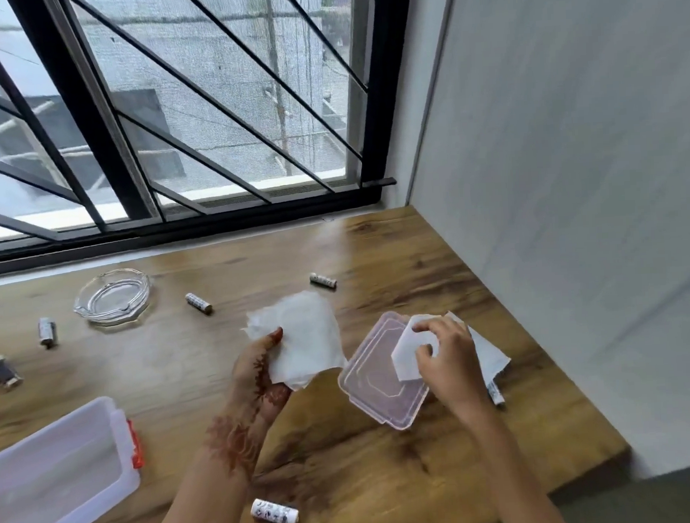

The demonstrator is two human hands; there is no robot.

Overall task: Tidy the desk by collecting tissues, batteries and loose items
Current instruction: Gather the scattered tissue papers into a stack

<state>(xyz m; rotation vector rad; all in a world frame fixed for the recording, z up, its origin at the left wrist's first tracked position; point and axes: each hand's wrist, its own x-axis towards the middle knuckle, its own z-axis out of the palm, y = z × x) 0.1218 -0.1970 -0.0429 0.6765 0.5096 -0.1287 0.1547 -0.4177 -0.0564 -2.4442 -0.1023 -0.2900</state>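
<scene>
Head view: tissue [303, 339] pinched in left hand [261, 369], thumb closed over its near-left edge, lifted just above desk [386, 467] near centre. Second tissue [412, 353] gripped by right hand [444, 356], fingers curled around its folded edge, over pink-tinted lid [377, 379]; more white tissue spread beyond the hand to the right, partly hidden.

Batteries scattered: one [323, 280] far of centre, one [198, 302] left of it, one [47, 332] far left, one [274, 513] near, between the forearms, one [495, 391] peeking from under the right tissue. Small dark item [3, 371] at far left, blurred, kind uncertain. Glass ashtray [113, 296] far left, by the window. Clear box [59, 476] with orange latch, open, near left.

Step in hand, judged: gathering tissues. Best done by bunching both into one hand, keeping grip light but closed so nothing trails, then lifting the right tissue straight up to avoid rolling the battery beneath off the edge. Batteries and small item still to collect; box probably the place for them.
</scene>
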